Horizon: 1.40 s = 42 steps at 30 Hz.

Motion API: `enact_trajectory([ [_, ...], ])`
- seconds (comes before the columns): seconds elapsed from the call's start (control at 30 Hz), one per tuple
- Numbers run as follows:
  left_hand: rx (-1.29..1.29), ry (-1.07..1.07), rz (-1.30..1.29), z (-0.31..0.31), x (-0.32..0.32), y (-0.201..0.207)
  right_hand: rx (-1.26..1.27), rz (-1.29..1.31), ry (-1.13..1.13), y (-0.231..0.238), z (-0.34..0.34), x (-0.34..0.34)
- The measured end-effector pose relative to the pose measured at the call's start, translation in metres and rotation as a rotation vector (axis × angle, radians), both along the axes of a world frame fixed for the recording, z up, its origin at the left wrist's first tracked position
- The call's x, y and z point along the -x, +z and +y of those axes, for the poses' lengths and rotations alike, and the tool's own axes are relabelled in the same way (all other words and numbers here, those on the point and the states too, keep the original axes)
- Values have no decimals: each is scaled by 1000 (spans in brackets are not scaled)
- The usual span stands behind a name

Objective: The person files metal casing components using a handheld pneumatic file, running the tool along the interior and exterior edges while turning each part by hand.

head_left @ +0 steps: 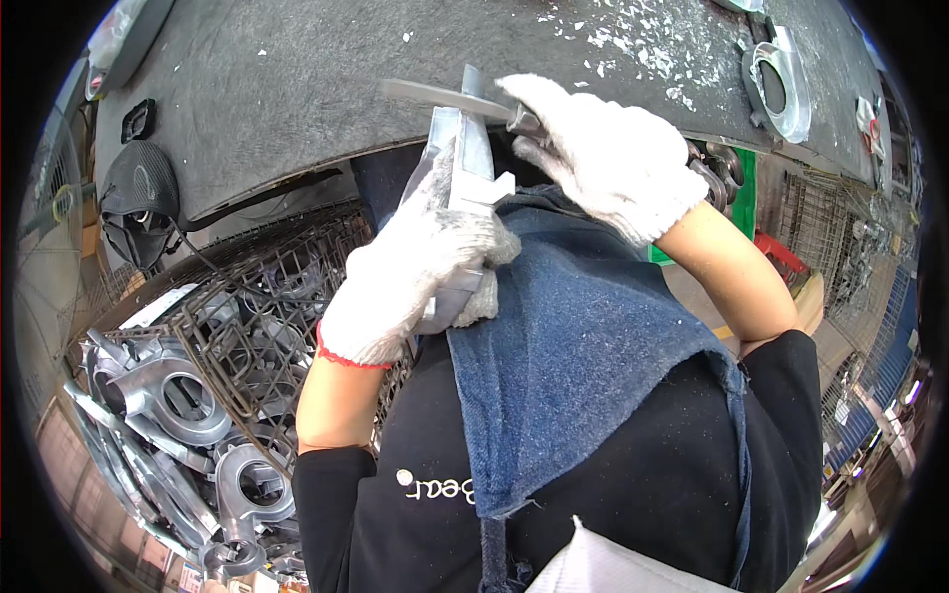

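Note:
My left hand (420, 262), in a white knitted glove with a red cuff edge, is closed around a grey metal casting (474, 163). The part is held up at the bench's near edge, its long flat side facing upward. My right hand (623, 158), gloved in white too, grips a flat blade-like tool (430, 94) by its short end. That blade crosses the casting's upper end and is smeared by motion; whether it is a file or a knife I cannot tell. The fingers of my left hand hide the casting's lower portion.
White flakes (652, 44) lie scattered over the dark bench (316, 89). At its right side rests a ring-shaped casting (781, 89). A wire basket (247, 371) and many piled castings (168, 405) stand to my left. A green crate (743, 193) is under the bench's right part.

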State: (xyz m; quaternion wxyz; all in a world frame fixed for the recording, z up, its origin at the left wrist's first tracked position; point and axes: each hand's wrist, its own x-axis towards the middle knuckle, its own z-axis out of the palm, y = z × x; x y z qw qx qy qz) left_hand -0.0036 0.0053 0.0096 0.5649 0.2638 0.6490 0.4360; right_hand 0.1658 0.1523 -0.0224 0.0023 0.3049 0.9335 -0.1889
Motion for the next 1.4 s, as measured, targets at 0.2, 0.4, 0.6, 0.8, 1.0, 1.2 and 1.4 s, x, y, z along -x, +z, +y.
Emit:
enact_trajectory([
  [0.2, 112, 22, -343, -8, 20, -4, 146, 68, -17, 9, 7, 4],
  [0.4, 202, -226, 119, -14, 31, -17, 207, -121, 9, 17, 2, 7],
  [0.6, 378, -240, -95, -32, 56, -28, 488, -100, 37, 19, 20, 13],
  [0.8, 138, -130, -316, -50, 65, -51, 909, -284, 2, 16, 36, 24],
  [1.0, 269, -67, -713, -56, 71, -63, 1284, -296, -127, 5, 33, 32],
  [1.2, 266, -83, -795, -55, 71, -65, 436, -287, 32, 8, 13, 27],
  [1.4, 181, -4, -835, -50, 66, -66, 41, -279, 61, 1, 26, 19],
])
